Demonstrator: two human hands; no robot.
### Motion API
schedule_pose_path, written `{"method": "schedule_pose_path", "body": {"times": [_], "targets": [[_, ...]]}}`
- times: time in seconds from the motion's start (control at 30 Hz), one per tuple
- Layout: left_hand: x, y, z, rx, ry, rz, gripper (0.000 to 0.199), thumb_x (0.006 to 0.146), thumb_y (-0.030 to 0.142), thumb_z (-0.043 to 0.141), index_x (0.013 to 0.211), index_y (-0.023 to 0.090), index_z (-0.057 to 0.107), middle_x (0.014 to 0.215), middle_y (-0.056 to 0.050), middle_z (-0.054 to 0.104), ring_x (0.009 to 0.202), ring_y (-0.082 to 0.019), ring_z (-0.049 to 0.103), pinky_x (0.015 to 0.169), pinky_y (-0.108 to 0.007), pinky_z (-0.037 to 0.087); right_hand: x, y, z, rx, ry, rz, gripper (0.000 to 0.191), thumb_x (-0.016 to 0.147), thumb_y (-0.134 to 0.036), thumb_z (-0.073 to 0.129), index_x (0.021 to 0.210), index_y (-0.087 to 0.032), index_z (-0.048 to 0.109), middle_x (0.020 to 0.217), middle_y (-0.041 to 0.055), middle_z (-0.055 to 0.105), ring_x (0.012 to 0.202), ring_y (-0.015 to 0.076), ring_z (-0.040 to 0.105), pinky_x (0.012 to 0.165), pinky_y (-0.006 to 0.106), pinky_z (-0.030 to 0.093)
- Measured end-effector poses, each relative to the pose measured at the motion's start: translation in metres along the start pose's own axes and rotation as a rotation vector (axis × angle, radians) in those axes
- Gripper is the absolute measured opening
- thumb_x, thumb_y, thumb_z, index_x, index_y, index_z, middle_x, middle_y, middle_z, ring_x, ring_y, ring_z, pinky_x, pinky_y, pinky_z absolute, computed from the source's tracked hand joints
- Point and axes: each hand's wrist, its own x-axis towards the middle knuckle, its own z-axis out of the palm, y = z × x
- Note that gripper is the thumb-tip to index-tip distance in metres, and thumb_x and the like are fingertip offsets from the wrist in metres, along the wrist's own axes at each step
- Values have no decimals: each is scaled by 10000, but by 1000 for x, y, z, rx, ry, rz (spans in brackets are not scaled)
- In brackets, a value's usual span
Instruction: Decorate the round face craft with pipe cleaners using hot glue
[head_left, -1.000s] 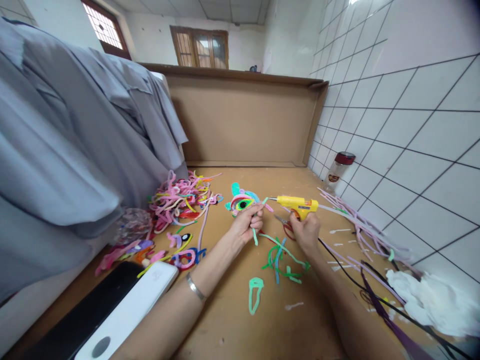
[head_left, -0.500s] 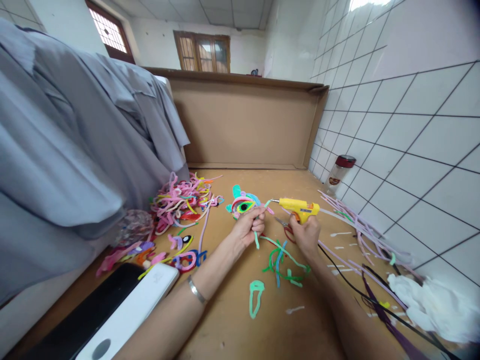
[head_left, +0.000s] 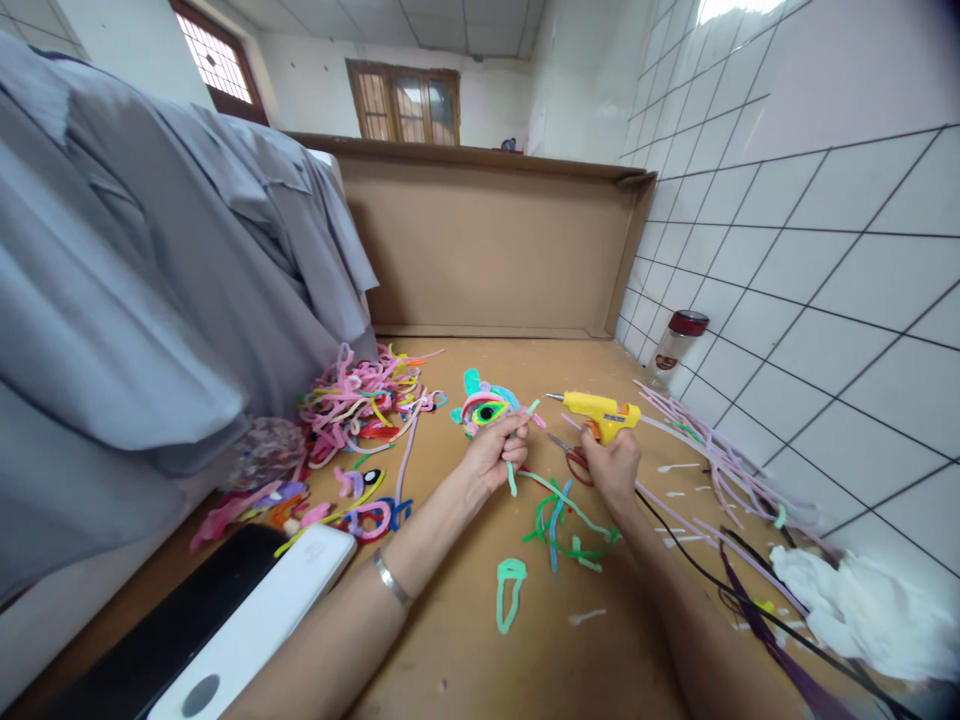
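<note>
My left hand is closed round a light green pipe cleaner, one end poking up past the fingertips and the other hanging below. Just behind it lies a colourful fuzzy piece with a green and black eye, partly covered by the fingers. My right hand grips a yellow glue gun by its handle. The nozzle points left, a small gap away from the pipe cleaner's upper end. Red-handled scissors lie between the hands, partly hidden.
Pink and mixed pipe cleaners heap at the left. A green loop and green strips lie in front. At the right are a lidded jar, pink stems, a black cord and white tissue.
The glue gun has shifted slightly right, so its nozzle has come away from the tip of the light green pipe cleaner. My left hand has barely moved.
</note>
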Motion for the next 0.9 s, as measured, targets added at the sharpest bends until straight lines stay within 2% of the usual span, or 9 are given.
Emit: {"method": "schedule_pose_path", "body": {"times": [0.23, 0.47, 0.67, 0.9], "targets": [[2, 0, -1, -16, 21, 8, 145, 823, 44, 584, 755, 135, 494, 509, 85, 449, 308, 25, 254, 307, -81, 151, -6, 3, 4, -59, -23, -55, 308, 646, -539, 497, 580, -239, 491, 585, 102, 635, 570, 227, 573, 547, 319, 406], [1, 0, -1, -3, 23, 11, 142, 820, 41, 577, 745, 134, 501, 497, 87, 441, 307, 22, 251, 304, -84, 143, -1, 6, 1, -105, 2, -35, 335, 667, -554, 498, 586, -228, 509, 579, 113, 631, 562, 243, 586, 543, 330, 409], [1, 0, 0, -5, 25, 14, 150, 818, 41, 574, 731, 134, 496, 495, 85, 441, 307, 25, 244, 306, -80, 145, -9, 6, 6, -70, 5, -92, 338, 701, -531, 519, 618, -206, 563, 614, 114, 657, 591, 246, 610, 558, 331, 434], [0, -2, 2, 8, 8, 2, 138, 829, 44, 563, 734, 127, 506, 497, 76, 457, 312, 26, 252, 311, -81, 152, -4, 9, 7, -97, 15, -51, 333, 694, -521, 530, 601, -204, 566, 559, 94, 625, 550, 228, 574, 525, 317, 407]]}}
